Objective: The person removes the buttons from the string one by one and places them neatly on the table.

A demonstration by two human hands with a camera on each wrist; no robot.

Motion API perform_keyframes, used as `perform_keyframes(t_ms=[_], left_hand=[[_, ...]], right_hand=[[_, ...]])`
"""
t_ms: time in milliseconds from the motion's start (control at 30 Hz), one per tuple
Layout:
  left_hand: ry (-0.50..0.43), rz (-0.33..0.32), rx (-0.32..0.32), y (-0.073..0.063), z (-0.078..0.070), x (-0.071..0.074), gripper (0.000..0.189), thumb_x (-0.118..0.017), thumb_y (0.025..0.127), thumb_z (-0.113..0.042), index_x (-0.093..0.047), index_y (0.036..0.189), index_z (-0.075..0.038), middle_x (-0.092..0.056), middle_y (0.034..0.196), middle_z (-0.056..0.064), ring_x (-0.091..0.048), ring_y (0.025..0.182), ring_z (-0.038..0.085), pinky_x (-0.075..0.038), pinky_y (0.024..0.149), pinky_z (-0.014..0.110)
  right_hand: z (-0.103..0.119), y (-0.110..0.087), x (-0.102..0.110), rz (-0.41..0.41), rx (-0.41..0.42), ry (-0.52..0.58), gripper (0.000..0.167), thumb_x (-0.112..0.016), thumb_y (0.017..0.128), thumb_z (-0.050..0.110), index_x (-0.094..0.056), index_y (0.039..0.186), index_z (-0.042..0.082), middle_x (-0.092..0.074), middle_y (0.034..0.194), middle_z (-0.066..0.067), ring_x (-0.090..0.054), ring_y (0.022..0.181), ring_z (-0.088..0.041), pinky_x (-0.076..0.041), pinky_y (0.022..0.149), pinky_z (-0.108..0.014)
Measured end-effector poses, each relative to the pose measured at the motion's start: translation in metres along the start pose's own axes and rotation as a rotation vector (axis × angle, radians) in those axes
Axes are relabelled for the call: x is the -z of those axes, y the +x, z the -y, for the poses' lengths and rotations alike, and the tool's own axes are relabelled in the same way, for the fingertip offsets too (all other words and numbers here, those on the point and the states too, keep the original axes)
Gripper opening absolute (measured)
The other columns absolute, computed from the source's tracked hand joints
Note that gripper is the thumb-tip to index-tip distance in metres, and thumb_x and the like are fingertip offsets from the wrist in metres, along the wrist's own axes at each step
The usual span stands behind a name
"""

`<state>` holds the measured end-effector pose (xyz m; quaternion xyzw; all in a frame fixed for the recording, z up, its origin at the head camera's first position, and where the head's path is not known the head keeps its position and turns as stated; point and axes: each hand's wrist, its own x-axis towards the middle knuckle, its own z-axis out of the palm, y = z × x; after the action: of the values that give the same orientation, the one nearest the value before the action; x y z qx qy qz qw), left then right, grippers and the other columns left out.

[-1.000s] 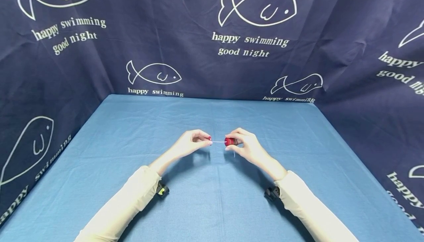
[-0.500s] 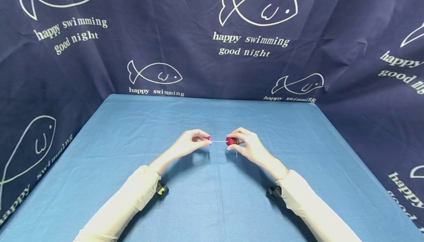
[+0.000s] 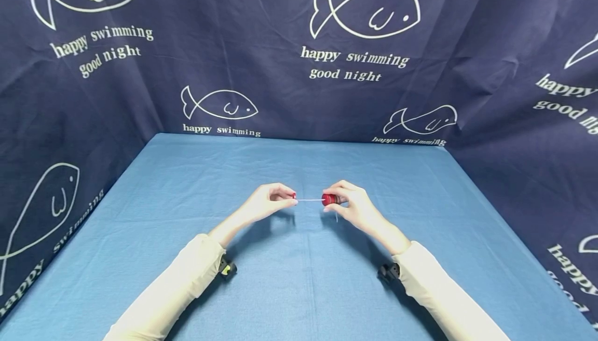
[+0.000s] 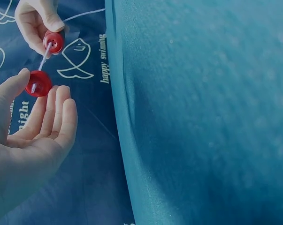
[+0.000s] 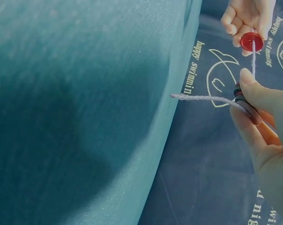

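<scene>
Above the blue bench (image 3: 303,284), I see the left hand (image 3: 267,202) pinching one red button (image 4: 38,84) and the right hand (image 3: 356,207) pinching a little stack of buttons (image 3: 329,199). A pale string (image 3: 309,200) runs straight from left to right between them. The stack lies sideways, its long way following the string. One loose end (image 5: 202,98) points down toward the bench.

Curtain (image 3: 271,60), navy, white lettering facing you. At your far left and far centre: "happy swimming" over "good night". Far side, lower, one left and one right: "happy swimming", the right one creased. At your left: "happy swimming", slanting. At your right, cut short: "happy", "good nig"; nearer, "happy" again.
</scene>
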<state>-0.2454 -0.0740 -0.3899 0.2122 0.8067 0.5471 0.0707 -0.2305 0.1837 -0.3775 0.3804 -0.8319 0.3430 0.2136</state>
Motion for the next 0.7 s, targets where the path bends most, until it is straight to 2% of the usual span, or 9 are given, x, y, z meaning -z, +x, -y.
perform_keyframes(t_ms=[400,700], left_hand=[[0.001,0.002,0.002,-0.0003,0.0034,0.0011,0.037,-0.073,0.082,-0.023,-0.065,0.110,0.000,-0.071,0.093,0.008,-0.065,0.079,0.009,-0.050,0.076,0.026],[-0.006,-0.004,0.002,-0.0005,0.0044,0.0012,0.036,-0.072,0.083,-0.021,-0.064,0.111,0.000,-0.070,0.095,0.010,-0.066,0.082,0.016,-0.050,0.077,0.028]], right_hand=[[-0.0023,-0.0017,0.0004,0.003,-0.008,0.002,0.034,-0.082,0.066,0.004,-0.070,0.098,0.001,-0.066,0.090,-0.008,-0.061,0.074,-0.013,-0.054,0.067,-0.025],[-0.0033,-0.0030,0.0011,0.000,-0.014,0.000,0.034,-0.082,0.067,0.005,-0.070,0.098,0.000,-0.065,0.091,-0.008,-0.061,0.074,-0.014,-0.054,0.066,-0.024]])
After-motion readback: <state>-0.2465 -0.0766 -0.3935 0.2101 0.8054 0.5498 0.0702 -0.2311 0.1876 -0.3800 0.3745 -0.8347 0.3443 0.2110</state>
